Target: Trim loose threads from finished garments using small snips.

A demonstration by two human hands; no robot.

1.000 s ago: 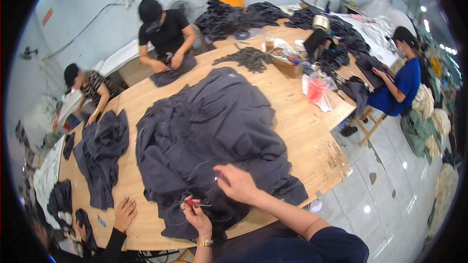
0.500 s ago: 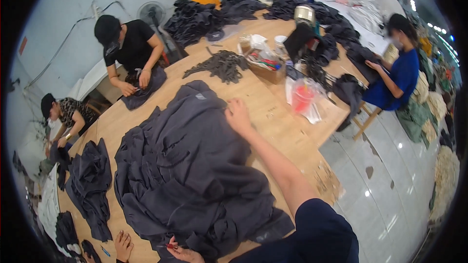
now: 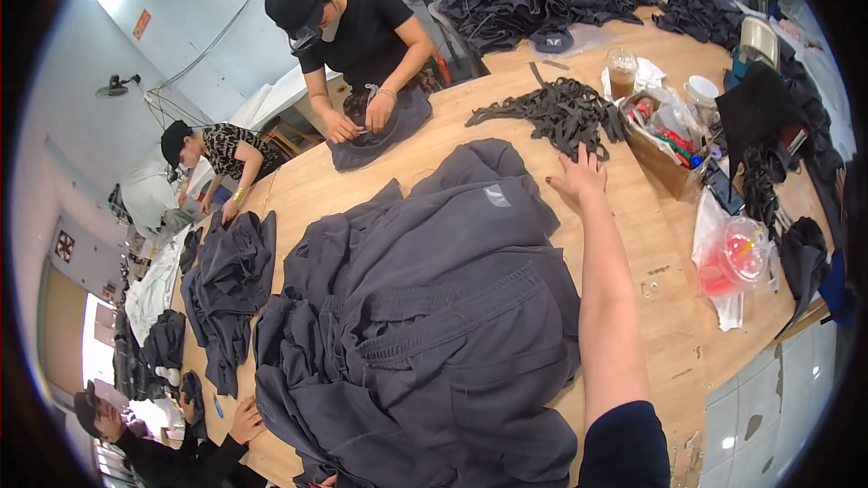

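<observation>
A pair of dark grey trousers with an elastic waistband lies on top of a heap of like dark cloth in front of me. My right hand is stretched past the heap, fingers spread, at the near edge of a tangled pile of dark grey cords. Its fingertips reach the loose cord ends, and nothing is gripped. Only a sliver of my left hand shows at the lower edge, by the near side of the heap. Something small and red is in its fingers, mostly cut off.
Beyond the cords stand a cardboard box of odds and ends, a brown drink and a red drink in plastic. Co-workers handle dark cloth at the far side and left. A person's hand rests near a blue tool.
My right hand has moved from the heap's right edge out to the cords. The view has swung left, and the waistband on the heap now shows. My left hand has nearly left the view.
</observation>
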